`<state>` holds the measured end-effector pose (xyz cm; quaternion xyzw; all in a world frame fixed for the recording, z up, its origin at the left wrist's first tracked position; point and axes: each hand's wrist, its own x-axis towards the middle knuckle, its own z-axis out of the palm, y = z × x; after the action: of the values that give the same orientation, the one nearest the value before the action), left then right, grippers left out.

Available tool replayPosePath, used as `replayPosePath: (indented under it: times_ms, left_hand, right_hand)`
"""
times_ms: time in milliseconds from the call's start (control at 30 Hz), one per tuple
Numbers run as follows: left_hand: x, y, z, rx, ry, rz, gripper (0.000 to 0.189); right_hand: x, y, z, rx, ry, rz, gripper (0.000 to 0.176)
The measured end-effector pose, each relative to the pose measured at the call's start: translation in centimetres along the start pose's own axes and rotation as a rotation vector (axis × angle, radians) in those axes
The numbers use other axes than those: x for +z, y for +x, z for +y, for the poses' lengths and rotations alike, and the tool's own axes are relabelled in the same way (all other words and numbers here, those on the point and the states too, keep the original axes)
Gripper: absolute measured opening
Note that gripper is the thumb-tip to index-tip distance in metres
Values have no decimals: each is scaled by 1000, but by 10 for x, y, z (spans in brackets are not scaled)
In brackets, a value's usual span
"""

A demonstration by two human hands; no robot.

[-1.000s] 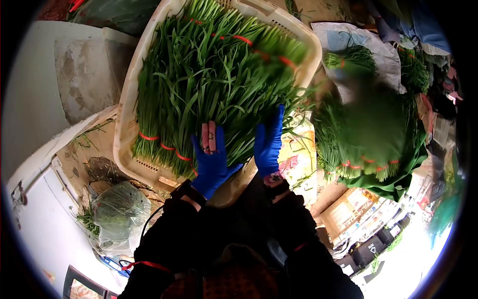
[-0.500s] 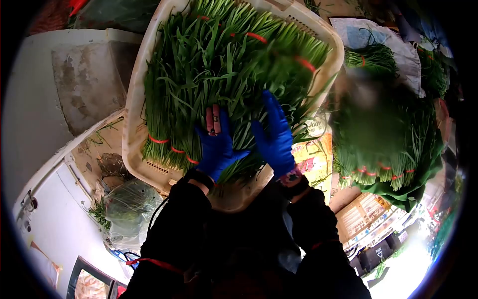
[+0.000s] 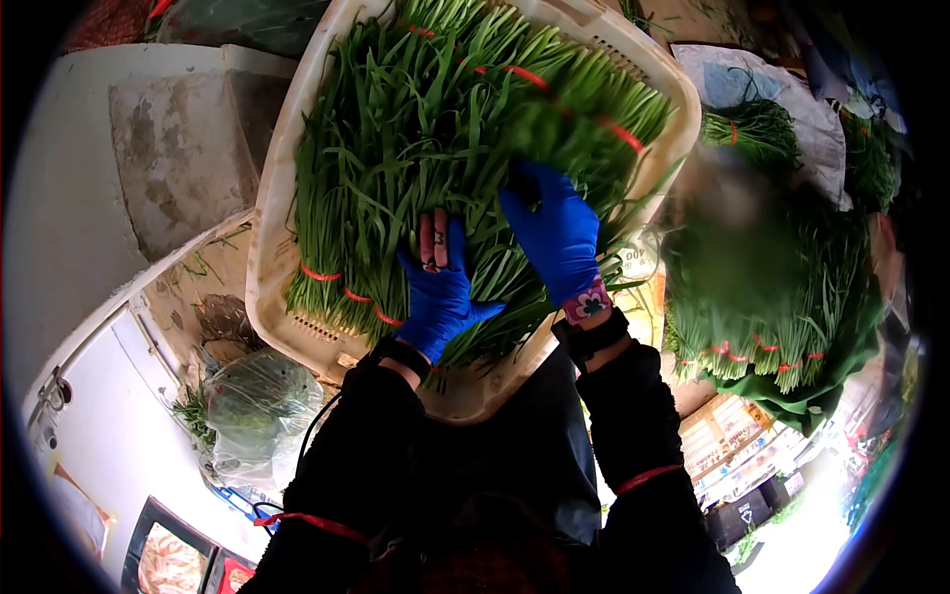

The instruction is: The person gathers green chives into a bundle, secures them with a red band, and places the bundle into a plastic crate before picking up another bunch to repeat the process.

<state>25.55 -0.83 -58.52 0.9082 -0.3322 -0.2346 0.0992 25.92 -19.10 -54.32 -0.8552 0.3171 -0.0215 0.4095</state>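
Observation:
Bundles of garlic chives (image 3: 386, 139), tied with red bands, fill a pale plastic crate (image 3: 265, 228) before me. My left hand (image 3: 437, 297), in a blue glove with two fingertips in a pinkish covering, lies flat on the leaves near the crate's front side. Its fingers are stretched out and it holds nothing. My right hand (image 3: 559, 228), also blue-gloved, rests over the leaves right of centre. Its fingers are bent, with a gap between them and the thumb; the fingertips partly sink among dark leaves. No bunch shows in its grasp.
More tied chives (image 3: 772, 287) lie on green cloth at the right, partly blurred by a smudge. Another bunch (image 3: 757, 129) lies on a white sack (image 3: 821, 139). A clear plastic bag (image 3: 262, 411) sits at lower left, beside a white panel (image 3: 109, 386).
My right hand has turned and bent its previously stretched fingers inward over the leaves. My left hand stays flat in place. The whole view has shifted slightly.

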Motion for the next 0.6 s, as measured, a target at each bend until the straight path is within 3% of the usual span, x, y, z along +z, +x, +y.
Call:
replayPosePath:
  times_ms: [267, 333, 467, 533, 567, 600]
  left_hand:
    - [1, -2, 2, -1, -3, 24, 137]
    - [2, -1, 2, -2, -2, 37, 137]
    - [2, 0, 1, -3, 1, 28, 138]
    - [2, 0, 2, -12, 5, 16, 139]
    - [1, 1, 3, -12, 8, 14, 139]
    - [0, 1, 3, -14, 13, 11, 140]
  right_hand:
    - [1, 7, 4, -15, -34, -56, 25]
    - [4, 9, 7, -227, -293, 36, 23]
    - [27, 6, 19, -296, -196, 246, 19]
    - [43, 5, 24, 271, 637, 150, 11]
    - [44, 1, 30, 274, 641, 151, 11]
    - [36, -1, 24, 383, 878, 181, 7]
